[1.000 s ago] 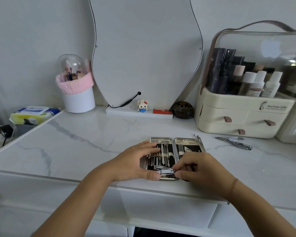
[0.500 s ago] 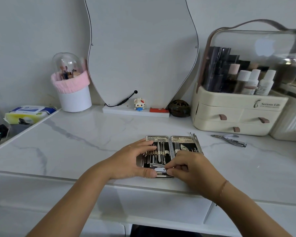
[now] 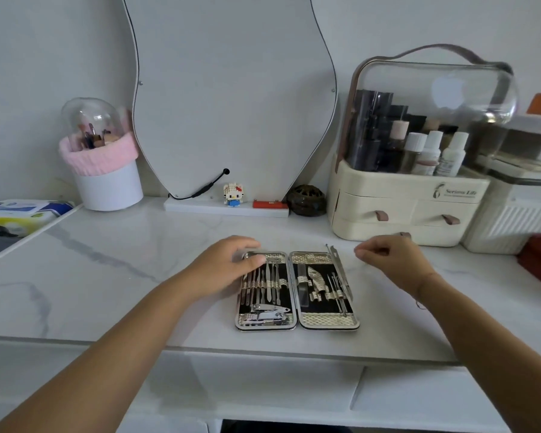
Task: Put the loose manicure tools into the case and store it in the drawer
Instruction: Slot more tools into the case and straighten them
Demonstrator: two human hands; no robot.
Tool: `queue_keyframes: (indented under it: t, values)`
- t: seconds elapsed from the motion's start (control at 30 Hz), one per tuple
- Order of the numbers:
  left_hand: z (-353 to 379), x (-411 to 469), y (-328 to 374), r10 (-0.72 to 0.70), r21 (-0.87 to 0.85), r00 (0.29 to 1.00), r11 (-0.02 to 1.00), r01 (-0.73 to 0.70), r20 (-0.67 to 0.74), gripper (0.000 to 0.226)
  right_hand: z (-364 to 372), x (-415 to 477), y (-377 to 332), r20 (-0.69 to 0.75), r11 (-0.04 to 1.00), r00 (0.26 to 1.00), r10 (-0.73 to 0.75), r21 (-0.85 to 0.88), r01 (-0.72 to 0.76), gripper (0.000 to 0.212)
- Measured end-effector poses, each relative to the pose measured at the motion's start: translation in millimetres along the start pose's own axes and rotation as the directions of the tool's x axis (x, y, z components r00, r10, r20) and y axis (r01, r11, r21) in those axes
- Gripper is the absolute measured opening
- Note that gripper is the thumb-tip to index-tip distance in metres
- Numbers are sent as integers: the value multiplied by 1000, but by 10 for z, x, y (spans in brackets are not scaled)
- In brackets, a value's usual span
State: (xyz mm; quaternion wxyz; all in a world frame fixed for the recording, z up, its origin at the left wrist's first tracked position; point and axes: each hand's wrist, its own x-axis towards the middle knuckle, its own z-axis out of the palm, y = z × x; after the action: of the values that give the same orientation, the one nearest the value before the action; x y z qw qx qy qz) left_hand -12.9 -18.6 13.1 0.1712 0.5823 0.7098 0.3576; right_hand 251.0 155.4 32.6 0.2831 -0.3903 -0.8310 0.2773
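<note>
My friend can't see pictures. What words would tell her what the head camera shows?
An open manicure case full of metal tools lies flat on a white marble table. The left hand rests on its far left corner, and the right hand hovers just right of it, fingers curled.
</note>
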Motion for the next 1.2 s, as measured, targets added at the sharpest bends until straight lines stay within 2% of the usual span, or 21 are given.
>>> queue_keyframes:
  t: [0.13,0.27,0.4,0.5,0.67,0.83,1.0,1.1,1.13,1.2]
  values:
    - [145,207,-50,-23,22,999,999,24,-35,39,263,233,-58,92,998,996,8,-61,-2,10]
    - [172,235,-142,17,64,998,998,-13,-54,29,417,441,-114,28,993,994,104,-55,-103,24]
    - [177,232,-161,25,19,998,1000,-24,-63,27,457,526,-176,47,980,988,146,-144,-138,20]
    - [175,235,-158,29,21,998,999,-27,-64,28,405,527,-156,61,979,986,155,-142,-145,18]
    - [177,239,-158,32,34,998,999,-30,-56,31,236,458,-142,148,970,977,150,-212,-117,18]
    - [181,235,-146,29,27,998,999,-28,-52,32,173,400,-185,236,920,954,183,-383,-82,41]
    - [175,242,-152,7,21,998,1000,-6,-57,32,208,384,-259,334,821,916,220,-571,11,24]
    - [184,241,-165,0,14,999,1000,0,-54,33,135,380,-281,311,871,942,128,-490,44,26]
    - [185,242,-165,-3,11,998,1000,4,-56,34,103,383,-290,277,920,958,77,-390,39,29]
    - [181,250,-162,-7,11,998,1000,8,-57,34,65,372,-328,238,997,971,23,-76,-5,30]
